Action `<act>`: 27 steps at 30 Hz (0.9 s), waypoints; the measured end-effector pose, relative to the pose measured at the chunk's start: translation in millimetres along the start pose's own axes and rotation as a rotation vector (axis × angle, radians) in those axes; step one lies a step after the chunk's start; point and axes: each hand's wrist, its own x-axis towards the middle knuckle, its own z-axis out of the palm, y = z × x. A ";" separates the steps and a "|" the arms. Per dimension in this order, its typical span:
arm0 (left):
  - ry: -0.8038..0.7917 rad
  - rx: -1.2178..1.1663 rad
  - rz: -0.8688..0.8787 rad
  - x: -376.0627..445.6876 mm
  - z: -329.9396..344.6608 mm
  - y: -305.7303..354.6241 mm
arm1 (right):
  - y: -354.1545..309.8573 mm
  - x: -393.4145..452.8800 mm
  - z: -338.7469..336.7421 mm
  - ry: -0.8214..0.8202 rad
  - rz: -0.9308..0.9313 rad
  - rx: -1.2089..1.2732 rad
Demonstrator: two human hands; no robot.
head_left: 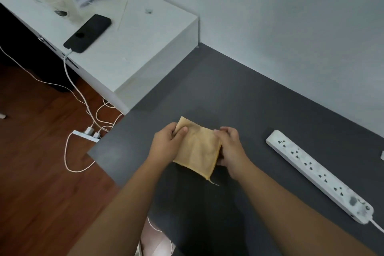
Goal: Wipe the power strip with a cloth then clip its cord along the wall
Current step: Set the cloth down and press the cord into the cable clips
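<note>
A folded yellow cloth [197,147] is held just above the dark grey table [239,93], between both hands. My left hand [169,144] pinches its upper left corner. My right hand [230,147] grips its right edge. A loose thread hangs from the cloth's lower corner. To the right, a long white power strip [318,174] lies diagonally on the table, smudged with dust, apart from both hands. Its white cord [377,225] leaves the near end and runs out of frame at the right.
The pale wall [291,16] borders the table's far side. A white cabinet [116,52] at the left holds a black phone [88,32], papers and a cup. Another power strip [86,134] with chargers and cables lies on the wooden floor. A small pale object [382,155] sits at the right edge.
</note>
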 end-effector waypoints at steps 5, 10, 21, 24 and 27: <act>-0.026 0.396 0.027 29.9 -26.5 -24.0 | 18.2 10.2 21.8 0.039 -0.227 -0.567; 0.187 0.781 0.160 22.7 -13.5 -39.5 | 31.9 17.6 21.8 0.119 -0.516 -1.248; -0.132 0.840 0.245 -5.5 26.9 -64.0 | 52.6 -9.4 -9.1 0.054 -0.625 -1.512; -0.123 0.798 0.268 -8.4 33.9 -38.4 | 47.2 -23.6 -50.8 0.277 -0.621 -1.433; -0.172 0.820 0.430 -13.3 58.7 2.0 | 42.1 -38.1 -111.6 0.590 -0.486 -1.280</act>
